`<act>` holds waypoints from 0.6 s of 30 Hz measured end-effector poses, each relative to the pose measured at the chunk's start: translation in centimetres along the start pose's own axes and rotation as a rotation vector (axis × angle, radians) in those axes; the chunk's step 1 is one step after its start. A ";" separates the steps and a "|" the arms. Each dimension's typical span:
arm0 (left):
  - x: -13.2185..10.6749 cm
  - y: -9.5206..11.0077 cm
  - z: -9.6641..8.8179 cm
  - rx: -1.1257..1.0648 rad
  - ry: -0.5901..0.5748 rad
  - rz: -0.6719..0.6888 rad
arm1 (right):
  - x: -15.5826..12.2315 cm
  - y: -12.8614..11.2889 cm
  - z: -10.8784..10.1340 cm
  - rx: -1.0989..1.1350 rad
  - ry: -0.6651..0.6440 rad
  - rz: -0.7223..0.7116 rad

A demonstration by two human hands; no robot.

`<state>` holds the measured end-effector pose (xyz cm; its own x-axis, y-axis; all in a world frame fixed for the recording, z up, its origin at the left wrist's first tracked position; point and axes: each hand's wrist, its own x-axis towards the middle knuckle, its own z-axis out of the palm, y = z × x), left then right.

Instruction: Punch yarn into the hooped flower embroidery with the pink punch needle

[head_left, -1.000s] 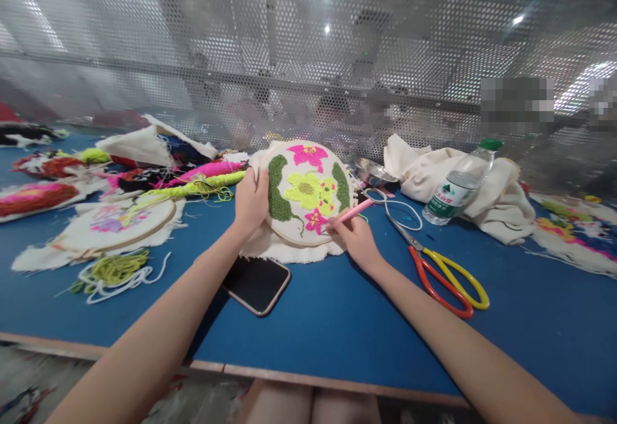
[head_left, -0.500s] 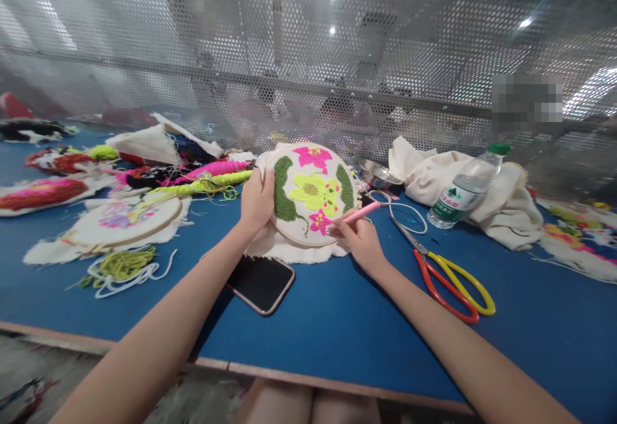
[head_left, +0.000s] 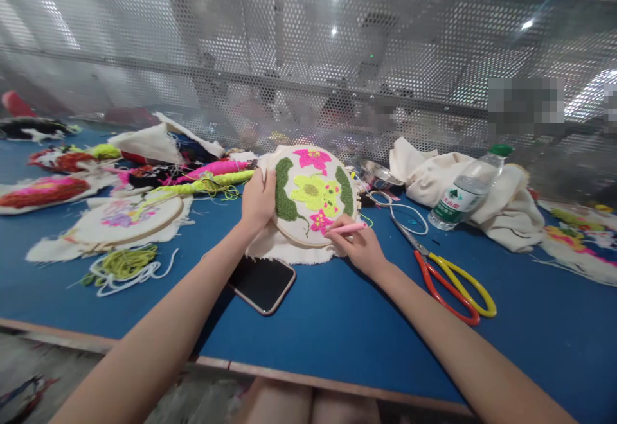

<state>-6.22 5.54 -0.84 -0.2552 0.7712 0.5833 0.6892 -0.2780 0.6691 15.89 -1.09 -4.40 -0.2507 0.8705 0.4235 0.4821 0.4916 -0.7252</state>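
Note:
A round embroidery hoop (head_left: 315,221) with white cloth stands tilted up over the table, worked in pink and yellow flowers and dark green leaves. My left hand (head_left: 259,199) grips its left edge, the fingers out of sight behind the cloth. Over the lower right of the hoop, my right hand (head_left: 359,244) is closed around a pink punch needle (head_left: 353,228). The tool's tip is at the small pink flower near the bottom; whether it pierces the cloth I cannot tell. A phone (head_left: 265,284) lies just below the hoop.
Red-and-yellow-handled scissors (head_left: 448,279) lie to the right, by a white cord (head_left: 419,209). Behind them stand a water bottle (head_left: 457,199), crumpled cream cloth (head_left: 501,218) and a metal bowl (head_left: 380,173). At left are another hoop (head_left: 168,218), green yarn (head_left: 126,263) and stitched pieces. A perforated metal screen (head_left: 299,45) rises behind.
The pink punch needle has swung from pointing up and right to lying nearly level, as my right hand turned slightly. My left hand and the hoop stay in place.

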 end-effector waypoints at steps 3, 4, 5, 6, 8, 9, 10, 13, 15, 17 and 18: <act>0.0 -0.1 0.0 0.007 -0.010 -0.010 | -0.1 -0.2 0.0 -0.018 -0.013 -0.021; 0.0 -0.2 0.0 0.008 -0.012 -0.007 | -0.1 -0.1 0.1 -0.014 -0.003 -0.026; 0.0 -0.2 0.1 0.010 -0.014 -0.001 | -0.1 -0.1 0.1 -0.004 0.016 -0.026; 0.0 -0.3 0.1 0.015 -0.016 0.008 | -0.1 0.1 0.2 0.012 0.046 -0.023; 0.0 -0.3 0.1 0.039 -0.014 0.026 | 0.0 0.5 0.2 0.050 0.136 -0.007; -0.1 -0.3 0.1 0.054 -0.012 0.037 | 0.2 0.7 0.2 0.067 0.194 0.002; -0.1 -0.4 0.1 0.071 -0.011 0.048 | 0.4 0.9 0.0 0.082 0.253 0.008; -0.1 -0.4 0.1 0.100 -0.006 0.080 | 1.0 1.7 -0.5 0.102 0.397 -0.004; -0.1 -0.5 0.2 0.108 -0.001 0.093 | 1.3 2.1 -1.1 0.100 0.449 -0.034; -0.1 -0.6 0.2 0.109 0.001 0.098 | 1.6 2.6 -1.6 0.083 0.481 -0.063; 0.0 -0.7 0.2 0.106 0.002 0.100 | 1.7 2.8 -1.8 0.072 0.494 -0.069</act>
<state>-6.54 5.81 -1.38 -0.1829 0.7418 0.6452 0.7788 -0.2912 0.5556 18.30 1.71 -4.73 0.1553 0.7300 0.6656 0.4152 0.5631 -0.7145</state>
